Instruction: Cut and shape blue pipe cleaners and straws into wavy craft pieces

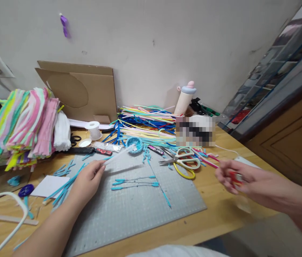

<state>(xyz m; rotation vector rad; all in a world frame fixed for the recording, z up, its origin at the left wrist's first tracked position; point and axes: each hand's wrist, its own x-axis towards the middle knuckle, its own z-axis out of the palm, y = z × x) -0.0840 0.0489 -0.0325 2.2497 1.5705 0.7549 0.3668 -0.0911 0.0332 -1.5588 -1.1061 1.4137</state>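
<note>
Closed around one end of a translucent white glue stick, my left hand is above the left part of the grey cutting mat. The stick's far end points at a blue fuzzy ring-shaped piece. My right hand is closed on a small red lighter-like object, mostly covered by the fingers, past the mat's right side. Several thin stems with blue tips lie on the mat between my hands. Cut blue pipe cleaners are beside my left forearm.
White-handled scissors and a yellow-handled pair lie at the mat's right. Pipe cleaner bundles stand at left; loose ones pile against the wall. A white spool, cardboard and a bottle stand behind.
</note>
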